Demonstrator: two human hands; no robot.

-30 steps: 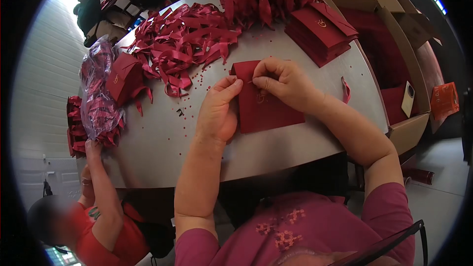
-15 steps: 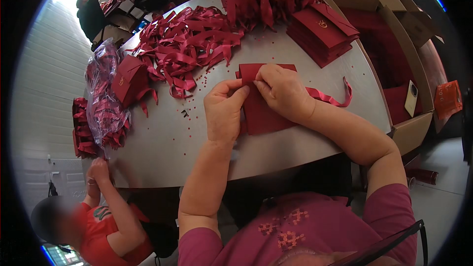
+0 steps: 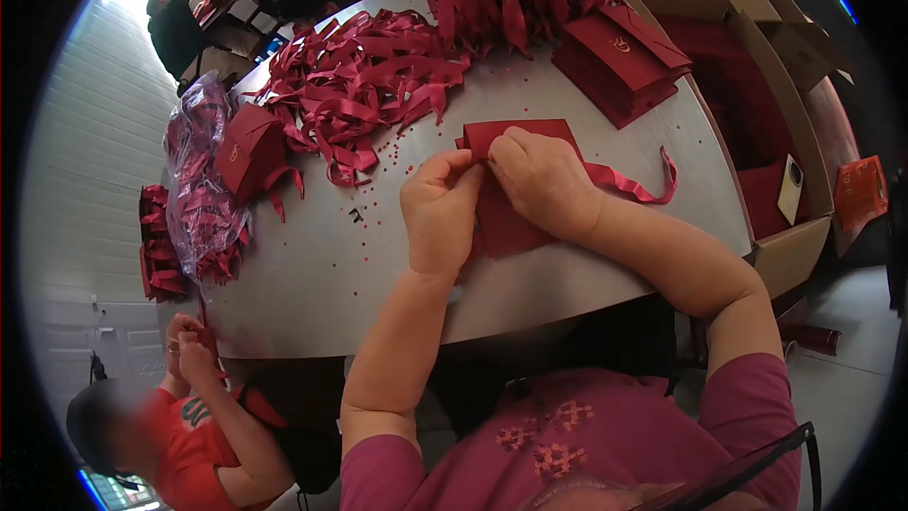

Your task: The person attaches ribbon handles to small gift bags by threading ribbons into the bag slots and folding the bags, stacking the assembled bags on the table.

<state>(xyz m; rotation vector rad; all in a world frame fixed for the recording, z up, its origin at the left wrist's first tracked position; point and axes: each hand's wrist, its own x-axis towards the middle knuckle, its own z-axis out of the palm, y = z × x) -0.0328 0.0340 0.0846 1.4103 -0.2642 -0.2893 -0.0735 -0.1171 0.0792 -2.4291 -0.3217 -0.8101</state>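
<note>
A dark red paper bag [image 3: 511,230] lies flat on the metal table in front of me. My left hand [image 3: 441,213] is closed at its upper left side, thumb and forefinger pinching the edge of the folded top. Close beside it, my right hand [image 3: 549,182] rests over the bag with its fingers pinched at the same fold. Whether a ribbon end sits between the fingertips is hidden. A red ribbon [image 3: 619,183] runs out from the bag's right side and curls on the table.
Loose red ribbons [image 3: 378,76] are heaped at the back left, near a plastic-wrapped bundle [image 3: 199,180]. Stacked red bags [image 3: 619,61] lie behind right. An open cardboard box [image 3: 794,251] with a phone [image 3: 790,189] stands right. A co-worker in red [image 3: 208,445] handles something red at left.
Both my hands have shifted slightly, the left a little right and up, and the bag has turned slightly. The co-worker's hands now show a red item.
</note>
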